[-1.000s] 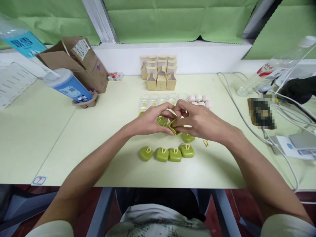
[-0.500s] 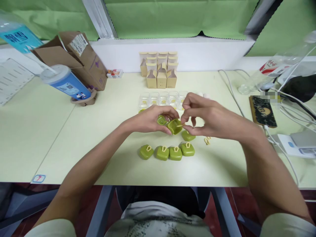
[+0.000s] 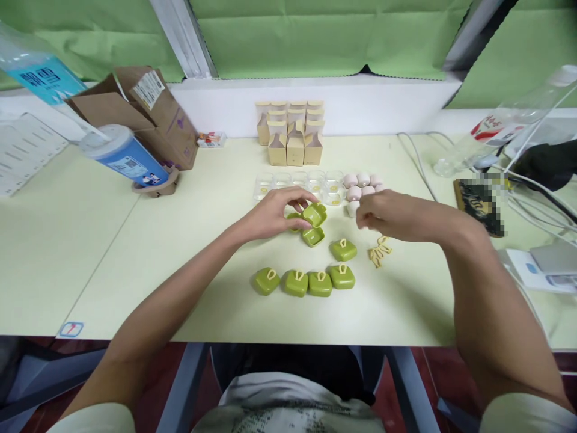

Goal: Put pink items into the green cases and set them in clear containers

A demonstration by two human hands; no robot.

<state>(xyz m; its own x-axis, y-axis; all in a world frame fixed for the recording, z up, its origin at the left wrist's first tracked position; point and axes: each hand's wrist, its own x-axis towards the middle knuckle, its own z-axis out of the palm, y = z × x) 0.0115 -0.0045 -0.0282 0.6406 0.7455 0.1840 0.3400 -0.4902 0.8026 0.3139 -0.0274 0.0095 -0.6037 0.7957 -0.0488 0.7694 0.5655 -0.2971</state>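
Note:
My left hand (image 3: pixel 274 210) is closed on an open green case (image 3: pixel 314 214), pinched between thumb and fingers. The case's two hollow halves face up, one below the other. Another green piece (image 3: pixel 294 222) shows partly behind the thumb. To the right, my right hand (image 3: pixel 376 213) has its fingers curled down beside the small pale pink and white rounded pieces (image 3: pixel 354 193); what its fingertips hold, if anything, is hidden. Below it lies a loose bunch of yellow loops (image 3: pixel 378 252). Closed green cases with yellow loops (image 3: pixel 320 283) stand in a row near me, and one more green case (image 3: pixel 343 249) sits above them.
Behind my hands stands a clear plastic tray (image 3: pixel 334 193) with yellow spots in its cups. Small open cardboard boxes (image 3: pixel 295 150) stand against the wall. A blue cup (image 3: pixel 133 162) and brown carton (image 3: pixel 157 120) are left; a bottle (image 3: pixel 487 132), phone (image 3: pixel 480 207) and cables are right.
My right hand has moved right, away from the green case, to beside the pale rounded pieces. In my left hand, the case has turned so its hollow halves face up.

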